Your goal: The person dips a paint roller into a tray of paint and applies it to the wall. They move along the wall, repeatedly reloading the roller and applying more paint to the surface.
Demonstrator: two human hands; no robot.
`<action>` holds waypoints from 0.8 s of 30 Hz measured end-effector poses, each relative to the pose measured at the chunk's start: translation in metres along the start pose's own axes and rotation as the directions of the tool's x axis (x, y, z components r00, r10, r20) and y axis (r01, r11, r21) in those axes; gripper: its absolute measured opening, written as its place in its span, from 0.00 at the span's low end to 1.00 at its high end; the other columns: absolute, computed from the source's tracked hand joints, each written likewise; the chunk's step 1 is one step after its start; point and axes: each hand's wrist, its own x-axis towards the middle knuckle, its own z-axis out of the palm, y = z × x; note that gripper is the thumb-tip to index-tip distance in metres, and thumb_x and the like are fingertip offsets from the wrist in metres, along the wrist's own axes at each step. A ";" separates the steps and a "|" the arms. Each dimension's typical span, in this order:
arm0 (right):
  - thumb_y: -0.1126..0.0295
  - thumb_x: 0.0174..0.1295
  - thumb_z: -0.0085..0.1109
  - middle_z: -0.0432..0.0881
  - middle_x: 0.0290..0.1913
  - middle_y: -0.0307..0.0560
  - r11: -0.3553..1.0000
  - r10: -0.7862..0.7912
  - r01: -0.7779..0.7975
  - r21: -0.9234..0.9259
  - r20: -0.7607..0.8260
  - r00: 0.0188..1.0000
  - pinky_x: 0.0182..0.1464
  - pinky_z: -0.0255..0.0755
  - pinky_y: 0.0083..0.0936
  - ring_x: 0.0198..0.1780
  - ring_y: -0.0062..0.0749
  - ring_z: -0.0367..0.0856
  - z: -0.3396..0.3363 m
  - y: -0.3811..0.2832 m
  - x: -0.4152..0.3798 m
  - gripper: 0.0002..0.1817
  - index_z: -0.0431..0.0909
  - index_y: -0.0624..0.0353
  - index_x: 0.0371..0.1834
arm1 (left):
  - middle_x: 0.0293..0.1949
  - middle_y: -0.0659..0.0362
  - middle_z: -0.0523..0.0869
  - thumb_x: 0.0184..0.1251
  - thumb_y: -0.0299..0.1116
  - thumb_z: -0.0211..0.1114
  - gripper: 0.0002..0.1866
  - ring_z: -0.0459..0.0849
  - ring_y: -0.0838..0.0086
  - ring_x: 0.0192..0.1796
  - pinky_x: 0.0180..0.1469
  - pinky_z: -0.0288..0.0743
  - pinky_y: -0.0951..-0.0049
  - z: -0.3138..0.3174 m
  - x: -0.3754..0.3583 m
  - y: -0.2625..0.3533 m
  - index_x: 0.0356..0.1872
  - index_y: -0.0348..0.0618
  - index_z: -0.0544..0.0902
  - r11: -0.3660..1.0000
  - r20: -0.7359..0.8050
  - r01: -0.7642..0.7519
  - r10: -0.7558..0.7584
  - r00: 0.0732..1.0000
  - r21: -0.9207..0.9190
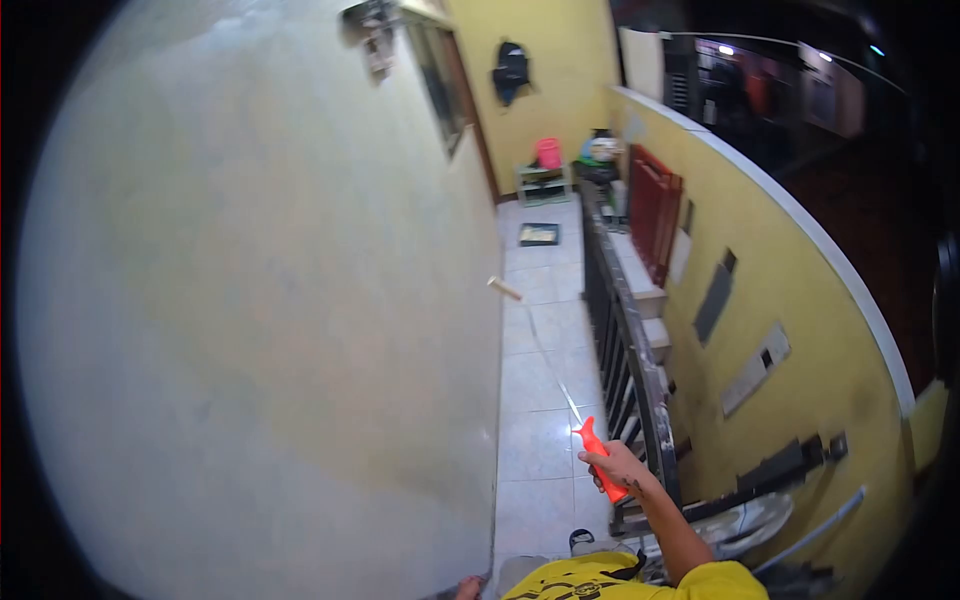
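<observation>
Toward five o'clock of the view, the right hand (pixel 622 466) grasps an orange-handled paint roller (pixel 589 437), its fingers wrapped around the grip. Roughly at eleven o'clock from that hand, the roller's pale head (pixel 505 289) sits over the line where the whitish wall (pixel 300 300) meets the tiled floor (pixel 535 440); it is blurred, and I cannot tell whether it touches the wall. At eight o'clock from the grip, only a bit of the left hand (pixel 467 588) shows, too little to tell whether its fingers are clenched or released.

The likeliest trouble comes from reach: with the grip at one end of a long, thin shaft (pixel 571 404), a small turn of the wrist could swing the head wide and jab its hard end into the wall. The dark railing (pixel 648 385), close by at one o'clock from the hand, leaves little elbow room, so a backswing could rap knuckles or roller against it. If the head is wet, which I cannot judge, drips could make the tiles slick near the foot (pixel 582 540) at seven o'clock. Farther off, between eleven and twelve, a tray (pixel 539 234) lies on the floor, where a step taken with eyes on the wall could catch it.
</observation>
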 end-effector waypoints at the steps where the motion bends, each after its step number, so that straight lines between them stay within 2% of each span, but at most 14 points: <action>1: 0.59 0.59 0.63 0.72 0.20 0.40 1.000 -0.019 0.018 0.015 0.036 0.999 0.19 0.69 0.25 0.17 0.25 0.72 0.001 -0.006 -0.004 0.17 0.70 0.62 0.26 | 0.25 0.63 0.72 0.62 0.34 0.58 0.10 0.63 0.78 0.15 0.15 0.57 0.75 0.003 -0.006 -0.009 0.43 0.47 0.79 1.000 -0.025 0.008 -0.008 1.000 -0.012; 4: 0.60 0.61 0.60 0.70 0.16 0.39 0.995 -0.091 0.093 -0.039 0.054 0.994 0.17 0.68 0.25 0.14 0.26 0.71 0.002 -0.015 -0.021 0.16 0.70 0.60 0.25 | 0.26 0.63 0.72 0.62 0.35 0.58 0.10 0.63 0.78 0.15 0.14 0.57 0.75 0.012 -0.022 -0.028 0.43 0.47 0.79 0.999 -0.075 0.025 -0.028 0.997 -0.036; 9: 0.58 0.65 0.54 0.71 0.16 0.41 0.975 -0.223 0.220 0.039 0.179 0.958 0.12 0.66 0.23 0.11 0.26 0.70 0.016 -0.023 -0.048 0.17 0.71 0.61 0.26 | 0.26 0.62 0.73 0.63 0.36 0.58 0.10 0.63 0.78 0.15 0.14 0.56 0.75 0.016 -0.027 -0.031 0.43 0.47 0.80 0.998 -0.088 0.055 -0.058 0.994 -0.030; 12: 0.61 0.67 0.51 0.71 0.17 0.41 0.968 -0.252 0.244 0.061 0.235 0.939 0.14 0.67 0.23 0.12 0.26 0.70 0.027 -0.055 -0.067 0.17 0.70 0.63 0.27 | 0.26 0.62 0.73 0.63 0.37 0.58 0.11 0.62 0.78 0.14 0.14 0.56 0.75 0.018 -0.025 -0.021 0.44 0.47 0.80 0.999 -0.083 0.036 -0.037 0.996 -0.010; 15: 0.62 0.68 0.50 0.71 0.18 0.41 0.936 -0.348 0.348 0.054 0.301 0.888 0.14 0.67 0.23 0.12 0.25 0.70 0.042 -0.084 -0.087 0.17 0.70 0.64 0.27 | 0.28 0.62 0.72 0.62 0.41 0.57 0.13 0.63 0.78 0.16 0.15 0.56 0.74 0.022 -0.022 -0.002 0.43 0.49 0.81 1.000 -0.076 -0.012 0.011 0.997 -0.013; 18: 0.62 0.69 0.48 0.71 0.18 0.40 0.885 -0.451 0.462 0.056 0.353 0.820 0.15 0.67 0.21 0.13 0.23 0.71 0.055 -0.098 -0.096 0.17 0.69 0.64 0.27 | 0.23 0.62 0.73 0.61 0.44 0.59 0.13 0.68 0.74 0.19 0.19 0.62 0.72 0.025 -0.008 0.016 0.38 0.48 0.80 0.994 -0.084 -0.099 0.101 0.991 0.036; 21: 0.62 0.69 0.47 0.71 0.18 0.39 0.820 -0.542 0.570 0.054 0.391 0.743 0.16 0.66 0.20 0.14 0.22 0.71 0.074 -0.106 -0.101 0.17 0.69 0.64 0.27 | 0.28 0.63 0.72 0.59 0.43 0.60 0.13 0.63 0.78 0.21 0.19 0.58 0.73 0.029 0.002 0.026 0.42 0.52 0.82 0.994 -0.067 -0.105 0.107 0.992 0.034; 24: 0.65 0.68 0.48 0.71 0.17 0.39 0.779 -0.583 0.625 0.058 0.433 0.687 0.17 0.64 0.20 0.14 0.21 0.71 0.098 -0.109 -0.103 0.15 0.69 0.64 0.27 | 0.27 0.63 0.71 0.60 0.44 0.59 0.13 0.63 0.77 0.22 0.19 0.57 0.73 0.032 0.012 0.033 0.41 0.53 0.83 0.981 -0.028 -0.156 0.160 0.987 0.115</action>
